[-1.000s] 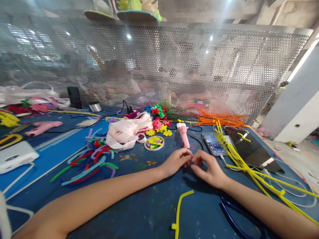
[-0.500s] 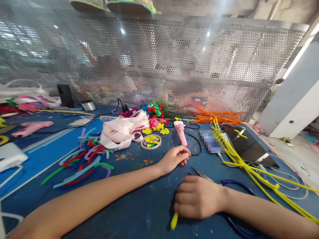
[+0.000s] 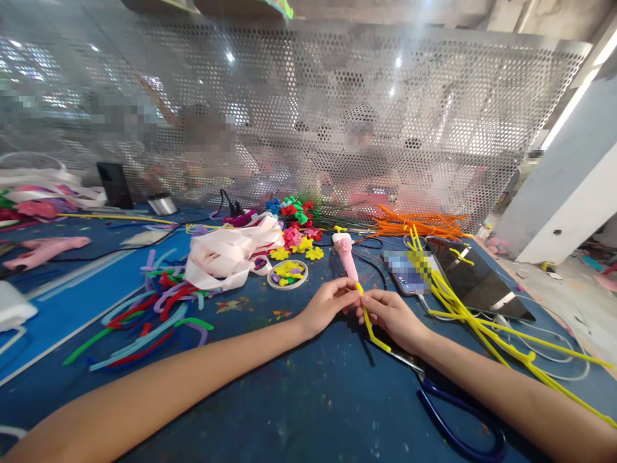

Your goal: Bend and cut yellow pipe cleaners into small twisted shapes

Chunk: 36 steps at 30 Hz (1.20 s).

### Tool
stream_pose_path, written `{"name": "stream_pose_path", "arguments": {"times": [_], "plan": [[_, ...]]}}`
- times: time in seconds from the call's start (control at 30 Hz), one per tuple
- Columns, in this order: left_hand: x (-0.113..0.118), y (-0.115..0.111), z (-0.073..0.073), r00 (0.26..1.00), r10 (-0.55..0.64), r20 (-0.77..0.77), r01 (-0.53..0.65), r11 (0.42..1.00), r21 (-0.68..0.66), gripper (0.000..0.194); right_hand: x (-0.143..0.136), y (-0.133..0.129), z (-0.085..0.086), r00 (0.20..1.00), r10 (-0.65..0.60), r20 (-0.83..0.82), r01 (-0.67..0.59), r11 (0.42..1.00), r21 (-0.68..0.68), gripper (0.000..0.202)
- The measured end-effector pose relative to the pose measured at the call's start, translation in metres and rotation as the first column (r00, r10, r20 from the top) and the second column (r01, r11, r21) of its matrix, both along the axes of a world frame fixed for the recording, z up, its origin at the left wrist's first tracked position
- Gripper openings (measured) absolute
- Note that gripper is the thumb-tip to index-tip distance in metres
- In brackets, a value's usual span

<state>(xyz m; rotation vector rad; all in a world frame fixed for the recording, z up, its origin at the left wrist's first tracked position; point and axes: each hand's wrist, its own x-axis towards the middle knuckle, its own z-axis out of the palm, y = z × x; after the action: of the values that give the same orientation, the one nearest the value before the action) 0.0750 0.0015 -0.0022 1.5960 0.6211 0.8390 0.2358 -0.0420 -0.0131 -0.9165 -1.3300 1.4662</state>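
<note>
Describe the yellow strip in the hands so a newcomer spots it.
On the dark-blue table, find where the left hand and right hand meet. Pinched there is a short, bent yellow strip; unlike the longer yellow stems at right, it's hand-held.

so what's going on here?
A person pinches a short, bent yellow strip with both the left hand and the right hand. Scissors lie unheld near the right forearm. A pink glue gun sits just beyond the hands; a yellow bundle lies off to the right.
</note>
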Motion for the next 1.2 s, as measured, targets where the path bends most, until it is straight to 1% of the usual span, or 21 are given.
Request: {"name": "stream_pose_path", "arguments": {"times": [0.07, 0.1, 0.17, 0.2, 0.23, 0.27, 0.33, 0.4, 0.47, 0.53, 0.67, 0.77, 0.93, 1.0, 1.07, 1.1, 1.17, 1.2], "plan": [[0.000, 0.001, 0.001, 1.000, 0.010, -0.011, -0.010, 1.000, 0.019, 0.023, -0.001, -0.002, 0.001, 0.993, -0.050, 0.110, 0.042, 0.996, 0.076, 0.033], [0.000, 0.000, 0.001, 0.999, 0.029, -0.020, -0.028, 0.999, 0.032, 0.023, -0.001, -0.003, 0.002, 0.979, -0.112, 0.171, 0.089, 0.987, 0.137, 0.031], [0.000, -0.001, 0.002, 0.996, 0.067, -0.054, -0.063, 0.996, 0.066, 0.023, 0.000, -0.004, 0.003, 0.929, -0.276, 0.246, 0.208, 0.940, 0.270, 0.026], [0.000, -0.002, 0.002, 0.994, 0.080, -0.081, -0.072, 0.993, 0.097, 0.023, 0.000, -0.004, 0.003, 0.904, -0.343, 0.255, 0.257, 0.913, 0.317, 0.026], [-0.001, -0.003, 0.003, 0.990, 0.088, -0.108, -0.073, 0.988, 0.137, 0.023, 0.001, -0.005, 0.004, 0.888, -0.383, 0.252, 0.288, 0.894, 0.344, 0.027], [-0.001, -0.005, 0.003, 0.986, 0.096, -0.135, -0.070, 0.980, 0.185, 0.023, 0.001, -0.005, 0.004, 0.884, -0.395, 0.250, 0.296, 0.887, 0.355, 0.027], [-0.001, -0.009, 0.002, 0.978, 0.121, -0.170, -0.073, 0.962, 0.264, 0.023, 0.002, -0.004, 0.004, 0.892, -0.369, 0.263, 0.267, 0.897, 0.352, 0.025], [-0.002, -0.011, 0.001, 0.971, 0.152, -0.182, -0.095, 0.952, 0.291, 0.024, 0.002, -0.004, 0.004, 0.885, -0.368, 0.285, 0.264, 0.901, 0.344, 0.025], [-0.002, -0.011, 0.000, 0.969, 0.161, -0.189, -0.105, 0.956, 0.275, 0.025, 0.003, -0.004, 0.005, 0.866, -0.391, 0.311, 0.278, 0.894, 0.352, 0.025], [-0.002, -0.010, -0.001, 0.971, 0.146, -0.189, -0.095, 0.962, 0.256, 0.025, 0.003, -0.003, 0.006, 0.862, -0.384, 0.330, 0.264, 0.897, 0.355, 0.026], [-0.001, -0.008, -0.002, 0.975, 0.112, -0.194, -0.069, 0.974, 0.215, 0.025, 0.005, -0.001, 0.006, 0.902, -0.276, 0.331, 0.177, 0.938, 0.299, 0.029], [-0.001, -0.008, -0.003, 0.975, 0.107, -0.197, -0.068, 0.979, 0.193, 0.022, 0.005, 0.000, 0.005, 0.902, -0.239, 0.358, 0.125, 0.941, 0.314, 0.026], [-0.001, -0.005, -0.004, 0.977, 0.119, -0.175, -0.084, 0.977, 0.195, 0.016, 0.003, -0.002, 0.004, 0.837, -0.325, 0.441, 0.142, 0.906, 0.398, 0.020], [-0.001, -0.003, -0.005, 0.983, 0.100, -0.157, -0.074, 0.984, 0.164, 0.016, 0.002, -0.002, 0.005, 0.811, -0.357, 0.464, 0.148, 0.892, 0.427, 0.018], [0.000, 0.000, -0.006, 0.990, 0.064, -0.125, -0.053, 0.994, 0.091, 0.018, 0.002, -0.003, 0.006, 0.789, -0.388, 0.477, 0.145, 0.871, 0.469, 0.016], [0.000, 0.000, -0.006, 0.994, 0.034, -0.102, -0.031, 0.999, 0.034, 0.019, 0.003, -0.002, 0.006, 0.781, -0.400, 0.480, 0.140, 0.860, 0.490, 0.015], [0.000, 0.002, -0.006, 0.998, -0.046, -0.040, 0.042, 0.993, -0.108, 0.022, 0.004, -0.002, 0.006, 0.779, -0.409, 0.474, 0.129, 0.846, 0.518, 0.015], [0.000, 0.002, -0.005, 0.996, -0.090, -0.002, 0.088, 0.979, -0.181, 0.022, 0.005, -0.002, 0.006, 0.787, -0.402, 0.468, 0.123, 0.846, 0.519, 0.015]]}}
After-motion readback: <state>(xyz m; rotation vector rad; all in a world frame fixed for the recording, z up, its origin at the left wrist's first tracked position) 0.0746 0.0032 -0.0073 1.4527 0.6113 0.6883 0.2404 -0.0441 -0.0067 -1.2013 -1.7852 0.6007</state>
